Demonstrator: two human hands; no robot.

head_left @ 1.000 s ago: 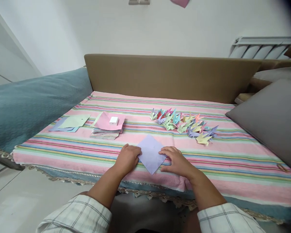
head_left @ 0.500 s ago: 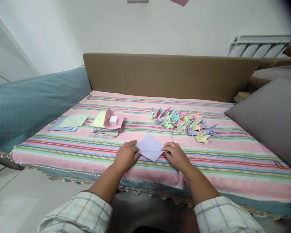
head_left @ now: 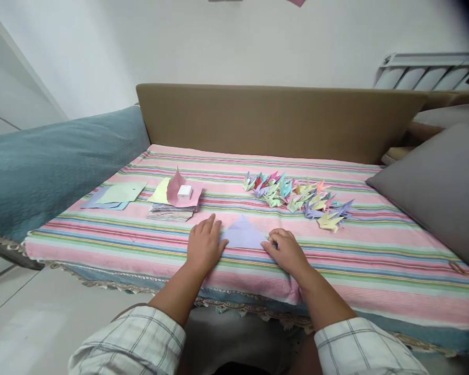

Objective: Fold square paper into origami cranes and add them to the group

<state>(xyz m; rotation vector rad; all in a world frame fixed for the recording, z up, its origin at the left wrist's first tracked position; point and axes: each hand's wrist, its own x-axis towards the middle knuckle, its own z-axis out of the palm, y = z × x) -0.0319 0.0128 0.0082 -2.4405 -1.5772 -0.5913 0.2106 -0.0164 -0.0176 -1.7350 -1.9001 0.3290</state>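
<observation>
A pale purple sheet of paper (head_left: 242, 233) lies on the striped cloth, folded into a triangle with its point away from me. My left hand (head_left: 204, 240) rests at the triangle's left corner, fingers stretched forward and the thumb touching the paper. At the right corner, my right hand (head_left: 284, 250) has its fingers curled and pinches the paper's tip between thumb and forefinger. Beyond the right hand sits a group of folded paper cranes (head_left: 295, 202) in many colours. To the left of my left hand is a stack of paper sheets (head_left: 172, 212).
A small white block (head_left: 185, 192) sits on a pink sheet (head_left: 195, 199) atop the stack. Loose green and blue sheets (head_left: 119, 192) lie farther left. A grey cushion (head_left: 441, 182) stands at the right, a brown backrest (head_left: 273, 122) behind. Striped cloth (head_left: 359, 281) covers the seat.
The purple paper went from a diamond with a raised near flap to a flat triangle. My left hand's fingers spread forward from a pinch; my right hand stays at the right corner.
</observation>
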